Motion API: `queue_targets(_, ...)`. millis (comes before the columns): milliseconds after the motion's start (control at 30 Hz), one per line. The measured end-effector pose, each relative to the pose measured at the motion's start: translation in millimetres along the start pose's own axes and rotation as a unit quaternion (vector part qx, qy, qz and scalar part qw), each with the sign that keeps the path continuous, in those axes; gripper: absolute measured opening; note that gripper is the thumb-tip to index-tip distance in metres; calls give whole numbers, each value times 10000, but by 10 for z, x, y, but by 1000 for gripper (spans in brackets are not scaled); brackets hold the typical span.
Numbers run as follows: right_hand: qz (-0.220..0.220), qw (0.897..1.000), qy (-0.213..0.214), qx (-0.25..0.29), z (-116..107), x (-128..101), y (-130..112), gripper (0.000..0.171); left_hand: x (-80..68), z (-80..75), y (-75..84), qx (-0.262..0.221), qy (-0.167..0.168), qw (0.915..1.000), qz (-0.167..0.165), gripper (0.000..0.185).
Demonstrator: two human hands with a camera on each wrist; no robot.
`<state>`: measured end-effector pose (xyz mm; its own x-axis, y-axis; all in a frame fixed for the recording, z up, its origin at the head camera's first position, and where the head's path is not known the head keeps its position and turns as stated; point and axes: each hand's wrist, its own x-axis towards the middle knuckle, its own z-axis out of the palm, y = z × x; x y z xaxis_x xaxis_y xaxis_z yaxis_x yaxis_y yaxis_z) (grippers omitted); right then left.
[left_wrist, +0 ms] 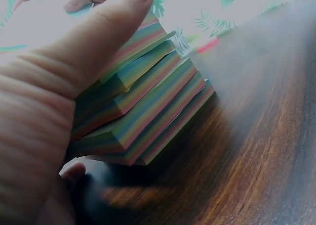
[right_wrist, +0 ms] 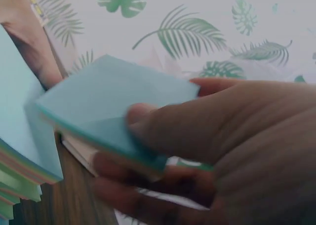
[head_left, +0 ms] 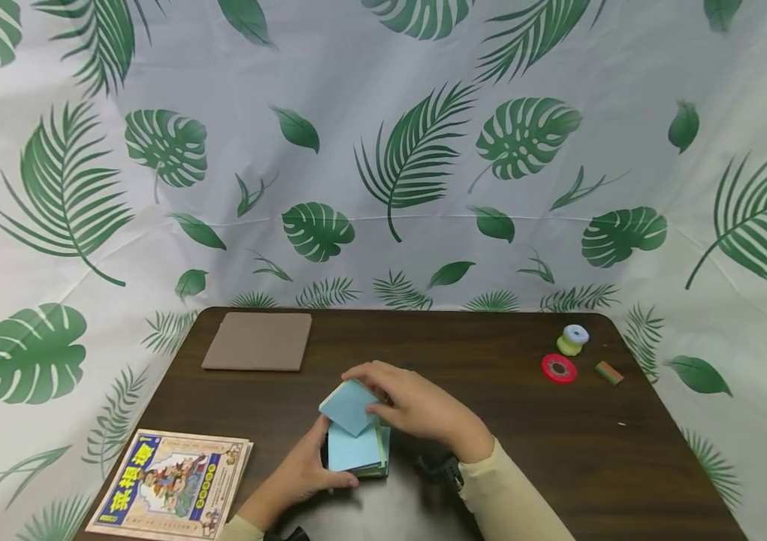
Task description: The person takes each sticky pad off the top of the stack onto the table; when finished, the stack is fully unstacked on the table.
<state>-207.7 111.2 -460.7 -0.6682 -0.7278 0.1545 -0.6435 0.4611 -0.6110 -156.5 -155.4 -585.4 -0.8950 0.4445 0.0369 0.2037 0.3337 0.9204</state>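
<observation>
My left hand [head_left: 302, 469] grips a stack of sticky note pads [head_left: 354, 452] near the front middle of the table. Pale blue sheets top the stack, and in the left wrist view the pads [left_wrist: 158, 106] show striped edges of green, blue, yellow and pink, stepped unevenly. Above the stack my right hand [head_left: 420, 407] pinches a single blue-topped sticky note pad [head_left: 348, 406], turned at an angle to the rest. The right wrist view shows the thumb on top of this pad [right_wrist: 108, 94] and fingers beneath it, with the stack [right_wrist: 19, 116] to its left.
An illustrated booklet [head_left: 170, 485] lies at the front left, and a flat brown board [head_left: 259, 342] at the back left. Towards the back right are a blue-and-green spool-like item [head_left: 572, 340], a red ring-shaped item [head_left: 559, 368] and a small striped block [head_left: 608, 373]. A leaf-print cloth [head_left: 383, 173] hangs behind.
</observation>
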Motion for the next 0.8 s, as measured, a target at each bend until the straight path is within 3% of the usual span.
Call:
queue_targets(133,-158,9982,387,441,25,-7,40,60,-40,15,-17,-229,-90,9997,64,121)
queue_targets(300,-301,9867,976,1266,39,31,171,29,-14,-1,11,-306,-73,9993,199,93)
queue_targets(400,-328,9696,1376,1997,63,54,293,12,2,-19,36,-216,-37,9996,176,92)
queue_targets(500,-171,9485,1756,2633,82,45,403,7,3,-23,47,-227,-64,9996,173,93)
queue_targets(800,790,9031,2582,3339,236,42,836,16,-16,-8,44,-433,-41,9983,378,91)
